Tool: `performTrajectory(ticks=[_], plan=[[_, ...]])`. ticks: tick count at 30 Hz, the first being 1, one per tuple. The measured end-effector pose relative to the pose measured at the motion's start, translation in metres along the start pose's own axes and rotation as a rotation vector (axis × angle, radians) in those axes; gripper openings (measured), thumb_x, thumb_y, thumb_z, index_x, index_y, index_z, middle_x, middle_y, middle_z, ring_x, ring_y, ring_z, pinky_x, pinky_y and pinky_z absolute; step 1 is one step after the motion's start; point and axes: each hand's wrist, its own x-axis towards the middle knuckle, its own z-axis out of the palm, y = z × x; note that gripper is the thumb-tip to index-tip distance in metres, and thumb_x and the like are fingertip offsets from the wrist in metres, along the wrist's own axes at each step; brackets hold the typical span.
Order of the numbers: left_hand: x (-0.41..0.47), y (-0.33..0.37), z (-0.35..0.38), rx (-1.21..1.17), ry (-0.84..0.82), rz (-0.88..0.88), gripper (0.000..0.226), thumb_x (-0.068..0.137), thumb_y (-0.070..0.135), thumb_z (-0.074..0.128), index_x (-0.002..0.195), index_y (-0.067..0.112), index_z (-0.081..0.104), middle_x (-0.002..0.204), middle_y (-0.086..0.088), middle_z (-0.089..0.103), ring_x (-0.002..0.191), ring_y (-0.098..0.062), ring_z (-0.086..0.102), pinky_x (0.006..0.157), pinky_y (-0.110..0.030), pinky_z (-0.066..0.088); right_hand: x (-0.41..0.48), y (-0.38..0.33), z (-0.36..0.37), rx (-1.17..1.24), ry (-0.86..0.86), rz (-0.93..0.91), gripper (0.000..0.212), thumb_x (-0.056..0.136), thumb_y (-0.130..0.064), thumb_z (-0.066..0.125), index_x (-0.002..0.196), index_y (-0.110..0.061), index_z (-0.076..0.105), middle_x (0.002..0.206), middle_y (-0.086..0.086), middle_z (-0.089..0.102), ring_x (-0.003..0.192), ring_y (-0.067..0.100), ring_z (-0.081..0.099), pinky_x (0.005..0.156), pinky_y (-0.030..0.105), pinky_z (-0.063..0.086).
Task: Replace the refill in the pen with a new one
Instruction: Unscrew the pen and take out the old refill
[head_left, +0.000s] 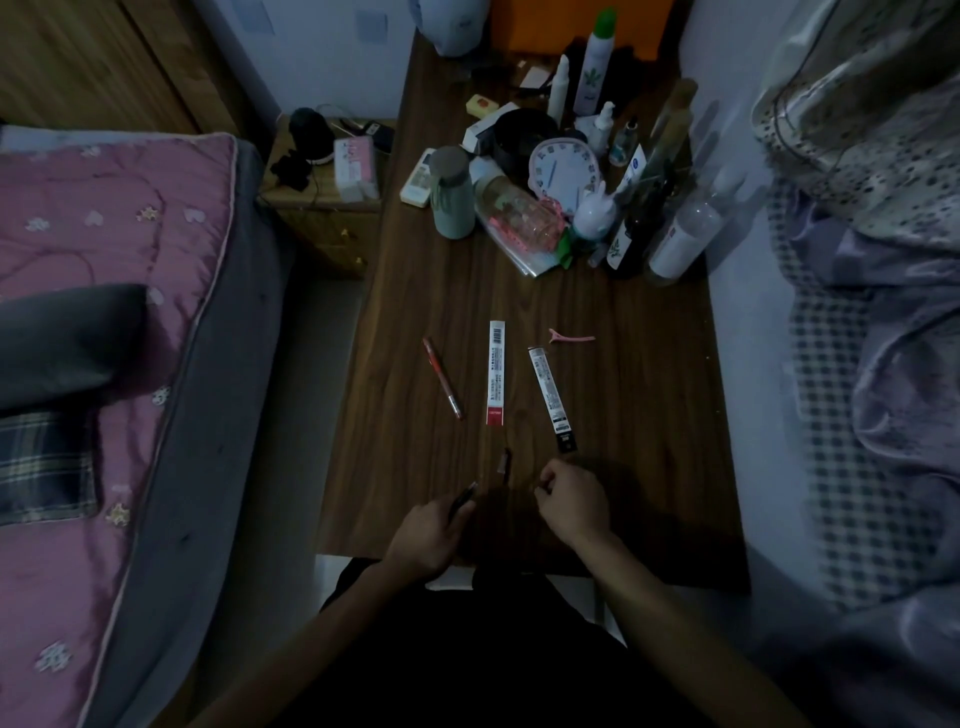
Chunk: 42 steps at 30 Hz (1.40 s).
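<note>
My left hand (423, 535) grips a dark pen barrel (464, 500) near the front edge of the wooden table (649, 415), its open end pointing up and right. My right hand (571, 501) hovers close by with fingers curled; something small seems pinched at its fingertips, too dim to identify. A small dark pen piece (505, 461) lies on the table between the hands. Further back lie a red pen (442, 378), a white refill packet with a red end (496, 373) and a second refill packet with a black end (551, 399).
A pink hair clip (571, 338) lies behind the packets. Bottles, a clock (563, 171), a green flask (452, 192) and other clutter crowd the back of the table. A bed with a pink quilt (104, 260) is on the left, bedding on the right.
</note>
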Motion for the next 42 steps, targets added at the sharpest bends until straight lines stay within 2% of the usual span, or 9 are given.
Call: performTrajectory(ticks=[2, 4, 8, 12, 18, 23, 30, 36, 42], plan=[[-0.001, 0.002, -0.002, -0.01, 0.016, 0.016, 0.039, 0.099, 0.047, 0.04, 0.103, 0.017, 0.065, 0.061, 0.01, 0.056, 0.072, -0.018, 0.068, 0.054, -0.022, 0.041, 0.0, 0.0, 0.0, 0.008, -0.013, 0.003, 0.008, 0.084, -0.023, 0.071, 0.091, -0.022, 0.066, 0.087, -0.004, 0.069, 0.084, 0.018, 0.067, 0.067, 0.027, 0.052], [-0.001, 0.006, -0.004, -0.021, 0.02, 0.016, 0.038, 0.099, 0.046, 0.04, 0.109, 0.019, 0.065, 0.068, 0.007, 0.063, 0.078, -0.021, 0.069, 0.058, -0.026, 0.043, -0.001, 0.001, -0.002, 0.032, -0.038, 0.004, 0.011, 0.083, -0.021, 0.072, 0.092, -0.024, 0.066, 0.081, -0.009, 0.063, 0.082, 0.015, 0.066, 0.066, 0.025, 0.05], [-0.001, 0.01, -0.009, 0.007, 0.005, -0.026, 0.035, 0.099, 0.048, 0.039, 0.088, 0.024, 0.062, 0.068, 0.004, 0.064, 0.068, -0.014, 0.067, 0.06, -0.033, 0.047, -0.007, 0.001, -0.008, 0.095, -0.072, -0.012, 0.018, 0.082, -0.019, 0.075, 0.097, -0.025, 0.068, 0.079, -0.015, 0.058, 0.08, 0.009, 0.063, 0.064, 0.021, 0.046], [0.0, 0.012, -0.012, 0.017, 0.016, -0.041, 0.037, 0.099, 0.046, 0.043, 0.072, 0.024, 0.057, 0.06, 0.007, 0.059, 0.056, -0.006, 0.059, 0.052, -0.023, 0.04, -0.017, -0.011, -0.02, 0.308, -0.054, 0.024, 0.017, 0.084, -0.029, 0.073, 0.083, -0.039, 0.06, 0.082, -0.022, 0.059, 0.079, -0.004, 0.058, 0.06, 0.012, 0.038], [0.0, 0.022, -0.015, 0.036, 0.064, 0.016, 0.041, 0.096, 0.05, 0.044, 0.084, 0.018, 0.066, 0.08, -0.002, 0.072, 0.077, -0.017, 0.068, 0.066, -0.035, 0.047, -0.034, -0.049, -0.039, 0.71, -0.214, 0.069, 0.005, 0.084, -0.041, 0.069, 0.087, -0.039, 0.072, 0.079, -0.018, 0.072, 0.067, 0.001, 0.069, 0.061, 0.02, 0.05], [-0.006, 0.034, -0.02, -0.024, 0.022, 0.105, 0.033, 0.097, 0.047, 0.044, 0.086, 0.025, 0.066, 0.081, 0.006, 0.071, 0.074, -0.006, 0.066, 0.07, -0.032, 0.049, -0.039, -0.068, -0.044, 0.815, -0.287, 0.045, 0.007, 0.088, -0.031, 0.068, 0.088, -0.029, 0.074, 0.076, -0.014, 0.074, 0.06, -0.003, 0.065, 0.054, 0.012, 0.048], [-0.007, 0.039, -0.021, -0.023, 0.033, 0.121, 0.039, 0.098, 0.043, 0.045, 0.099, 0.012, 0.068, 0.089, -0.003, 0.074, 0.082, -0.012, 0.069, 0.074, -0.035, 0.05, -0.037, -0.07, -0.037, 1.037, -0.293, 0.089, 0.015, 0.086, -0.01, 0.073, 0.076, -0.019, 0.079, 0.062, -0.005, 0.07, 0.053, 0.003, 0.06, 0.051, 0.017, 0.047], [-0.004, 0.04, -0.021, -0.023, 0.04, 0.111, 0.039, 0.097, 0.046, 0.046, 0.091, 0.015, 0.068, 0.082, 0.003, 0.071, 0.074, -0.002, 0.065, 0.065, -0.024, 0.044, -0.037, -0.064, -0.034, 1.293, -0.43, 0.206, 0.017, 0.085, -0.003, 0.07, 0.08, -0.015, 0.081, 0.069, 0.002, 0.072, 0.055, 0.008, 0.061, 0.055, 0.022, 0.047], [-0.003, 0.044, -0.024, -0.003, 0.032, 0.086, 0.036, 0.097, 0.045, 0.047, 0.076, 0.019, 0.062, 0.059, 0.008, 0.058, 0.055, 0.007, 0.056, 0.052, -0.015, 0.037, -0.035, -0.071, -0.043, 1.379, -0.353, 0.246, 0.011, 0.089, -0.004, 0.067, 0.084, -0.009, 0.076, 0.081, 0.01, 0.072, 0.071, 0.018, 0.068, 0.067, 0.031, 0.054]])
